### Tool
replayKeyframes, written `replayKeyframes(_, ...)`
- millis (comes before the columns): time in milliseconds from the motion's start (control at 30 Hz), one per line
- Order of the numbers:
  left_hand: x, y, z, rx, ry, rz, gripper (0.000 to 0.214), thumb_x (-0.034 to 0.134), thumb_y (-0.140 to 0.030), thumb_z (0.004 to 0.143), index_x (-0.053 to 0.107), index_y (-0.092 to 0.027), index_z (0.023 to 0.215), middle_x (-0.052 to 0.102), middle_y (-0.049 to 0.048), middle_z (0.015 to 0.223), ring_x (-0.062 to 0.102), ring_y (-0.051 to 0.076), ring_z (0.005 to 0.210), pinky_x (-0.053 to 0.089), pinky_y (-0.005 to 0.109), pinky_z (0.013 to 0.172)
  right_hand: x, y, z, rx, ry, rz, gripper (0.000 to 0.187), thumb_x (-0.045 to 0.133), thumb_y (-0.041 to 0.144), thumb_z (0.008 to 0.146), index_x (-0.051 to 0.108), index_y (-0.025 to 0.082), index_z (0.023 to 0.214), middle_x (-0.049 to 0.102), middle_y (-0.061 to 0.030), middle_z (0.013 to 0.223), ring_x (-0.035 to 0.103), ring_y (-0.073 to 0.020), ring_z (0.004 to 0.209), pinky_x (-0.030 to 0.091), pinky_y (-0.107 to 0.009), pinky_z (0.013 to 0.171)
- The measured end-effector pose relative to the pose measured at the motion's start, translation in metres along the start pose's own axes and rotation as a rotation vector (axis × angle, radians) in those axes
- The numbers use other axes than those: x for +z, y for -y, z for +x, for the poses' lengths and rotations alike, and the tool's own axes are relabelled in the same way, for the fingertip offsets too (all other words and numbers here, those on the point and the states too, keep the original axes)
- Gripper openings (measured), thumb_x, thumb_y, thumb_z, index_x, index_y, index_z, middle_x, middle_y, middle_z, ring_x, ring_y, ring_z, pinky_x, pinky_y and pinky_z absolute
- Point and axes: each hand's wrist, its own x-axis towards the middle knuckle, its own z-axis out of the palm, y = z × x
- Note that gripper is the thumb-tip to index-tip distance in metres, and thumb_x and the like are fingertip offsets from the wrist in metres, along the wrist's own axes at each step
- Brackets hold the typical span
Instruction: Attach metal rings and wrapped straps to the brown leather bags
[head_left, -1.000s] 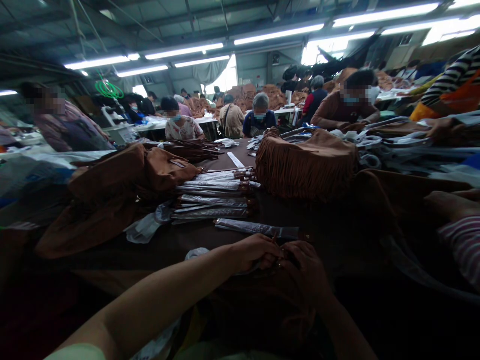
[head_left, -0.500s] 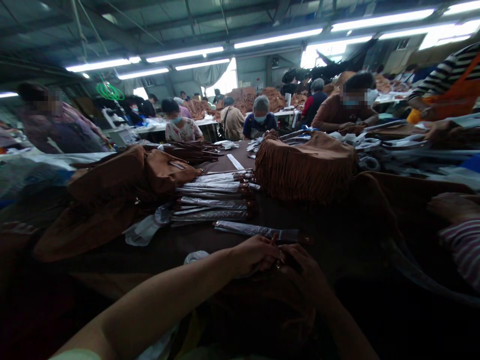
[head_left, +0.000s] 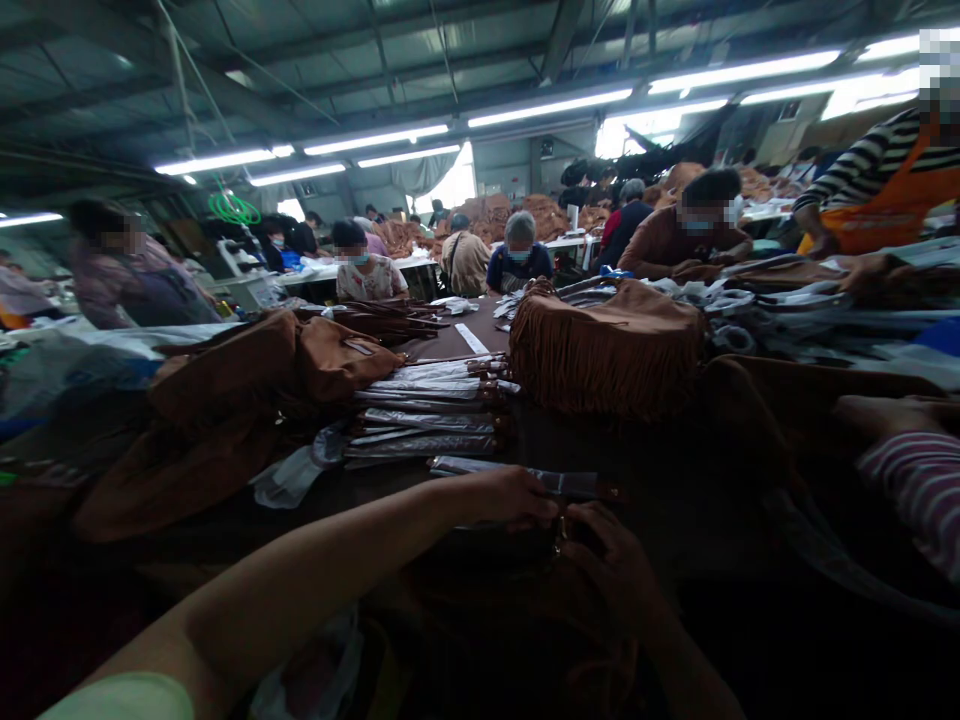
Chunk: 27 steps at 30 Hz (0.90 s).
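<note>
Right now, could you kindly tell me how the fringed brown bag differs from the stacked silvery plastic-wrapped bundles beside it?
The fringed brown bag is a bulky, rounded mound, while the silvery plastic-wrapped bundles are long, thin and flat. The bag looks matte with hanging fringe; the bundles are shiny with brown ends. The bag sits as one piece; the bundles lie in a row of parallel layers. Both rest on the same dark table.

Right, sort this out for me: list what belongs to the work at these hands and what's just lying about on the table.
In the work:
left hand
right hand
small brass fitting
dark brown bag

Lying about:
plastic-sleeved straps
fringed tan suede bag
stacked brown bags
crumpled clear plastic bag
</note>
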Motion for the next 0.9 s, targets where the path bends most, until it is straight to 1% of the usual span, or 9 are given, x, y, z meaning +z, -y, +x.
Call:
replayKeyframes(67,-0.002,-0.002,0.002,-0.048,-0.018,0.086,0.028,0.066,-0.038,0.074,0.058,-0.014,0.064,0.050,-0.0033,0.049,0.043,0.008,0.043,0.032,0.021,0.045,0.003,0.003,0.000,0.020,-0.014,-0.009,0.025,0.063,0.030,0.079,0.065,0.025,0.103,0.063,-0.0057,0.109,0.060,-0.0232,0.103,0.049,-0.039,0.091)
replayKeyframes(133,-0.003,-0.005,0.003,-0.091,-0.036,0.142,0.022,0.064,-0.033,0.074,0.058,-0.014,0.064,0.054,-0.0018,0.051,0.046,0.009,0.043,0.034,0.021,0.045,0.004,0.006,0.000,0.026,-0.010,-0.015,0.023,0.063,0.029,0.079,0.066,0.024,0.101,0.063,-0.0058,0.108,0.060,-0.0234,0.101,0.049,-0.040,0.090)
replayKeyframes(233,-0.003,-0.010,0.002,-0.108,-0.056,0.206,0.015,0.060,-0.027,0.076,0.062,-0.014,0.070,0.056,-0.0019,0.052,0.044,0.008,0.042,0.031,0.020,0.043,0.005,0.006,-0.002,0.022,-0.008,-0.024,0.023,0.063,0.029,0.079,0.066,0.025,0.102,0.063,-0.0055,0.109,0.060,-0.0229,0.101,0.050,-0.038,0.089)
replayKeyframes(333,-0.003,-0.012,0.001,-0.117,-0.067,0.202,0.014,0.061,-0.027,0.076,0.064,-0.014,0.074,0.055,-0.0032,0.050,0.040,0.006,0.039,0.028,0.019,0.042,0.005,0.001,-0.003,0.012,-0.012,-0.047,0.025,0.064,0.029,0.079,0.066,0.025,0.104,0.063,-0.0051,0.110,0.059,-0.0231,0.103,0.049,-0.038,0.090)
replayKeyframes(533,-0.003,-0.001,0.005,-0.114,-0.033,0.149,0.019,0.061,-0.033,0.076,0.060,-0.015,0.070,0.053,-0.0037,0.048,0.040,0.007,0.039,0.030,0.020,0.043,0.007,-0.003,-0.003,0.030,-0.009,-0.062,0.026,0.065,0.029,0.079,0.067,0.024,0.104,0.063,-0.0060,0.111,0.059,-0.0232,0.103,0.049,-0.039,0.091)
replayKeyframes(700,0.002,0.003,0.005,-0.083,-0.059,0.134,0.016,0.057,-0.027,0.077,0.057,-0.015,0.068,0.051,-0.0039,0.045,0.041,0.008,0.038,0.029,0.020,0.041,0.008,-0.003,-0.002,0.038,-0.027,-0.064,0.027,0.066,0.028,0.077,0.067,0.024,0.104,0.065,-0.0062,0.110,0.060,-0.0241,0.104,0.049,-0.040,0.090)
replayKeyframes(900,0.006,0.001,0.001,-0.131,-0.090,0.171,0.016,0.055,-0.024,0.078,0.057,-0.015,0.065,0.050,-0.0044,0.042,0.038,0.007,0.035,0.028,0.020,0.040,0.010,-0.004,-0.002,0.042,-0.004,-0.079,0.027,0.065,0.026,0.077,0.066,0.022,0.104,0.065,-0.0064,0.108,0.059,-0.0241,0.103,0.047,-0.041,0.091)
